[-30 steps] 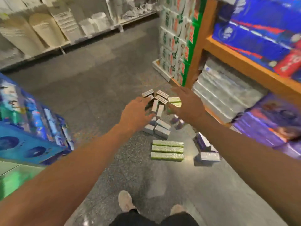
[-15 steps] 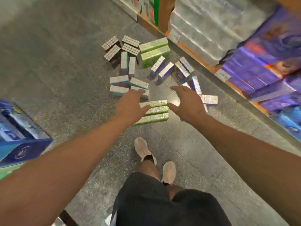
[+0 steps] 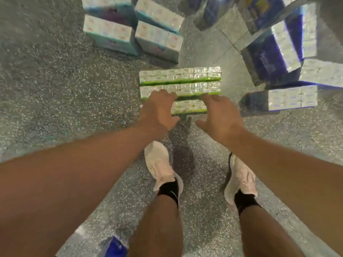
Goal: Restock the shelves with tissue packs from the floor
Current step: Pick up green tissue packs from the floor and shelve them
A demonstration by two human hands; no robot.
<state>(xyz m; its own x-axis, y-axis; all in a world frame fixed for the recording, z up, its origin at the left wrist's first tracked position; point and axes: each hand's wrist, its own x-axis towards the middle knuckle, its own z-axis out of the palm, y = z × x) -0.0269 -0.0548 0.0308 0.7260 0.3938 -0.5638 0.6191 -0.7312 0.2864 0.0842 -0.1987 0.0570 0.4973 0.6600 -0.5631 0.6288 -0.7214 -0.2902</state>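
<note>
Three long green-edged tissue packs (image 3: 181,78) lie side by side on the speckled floor just ahead of my feet. My left hand (image 3: 157,112) hovers over the left end of the nearest pack, fingers spread and curled down. My right hand (image 3: 220,115) is over the right end of that same pack, fingers apart. Neither hand grips anything that I can see. The nearest pack (image 3: 188,107) shows only between the two hands.
Teal and white tissue packs (image 3: 130,32) stand on the floor at the far left. Blue and white packs (image 3: 278,52) are scattered at the far right. My white shoes (image 3: 159,164) stand close behind the green packs. A blue pack corner (image 3: 116,247) shows at the bottom.
I have bent down and the view now looks straight at the floor. Both hands have dropped closer to the green packs, now over the nearest one.
</note>
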